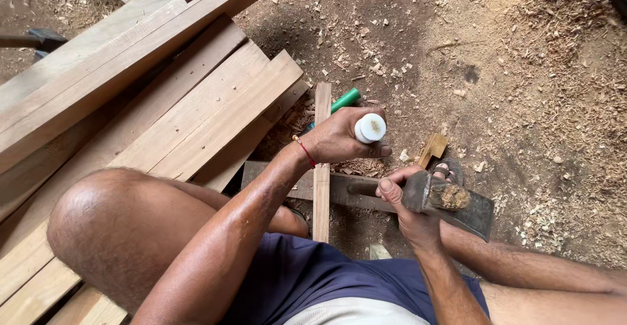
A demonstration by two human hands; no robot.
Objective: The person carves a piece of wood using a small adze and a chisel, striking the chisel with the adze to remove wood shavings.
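While the left hand (339, 139) fists around a chisel (358, 113), its white flat-ended handle sticks up toward the camera and the green shaft slants away over a narrow wood strip (321, 181), whose long axis runs straight out from the person. Right hand (408, 211), just right of the strip, is clenched on an axe (450, 204): dark wedge-shaped steel head, worn wooden handle end showing. Left of the strip lie pale sawn planks (163, 103); wood chips litter the dirt around.
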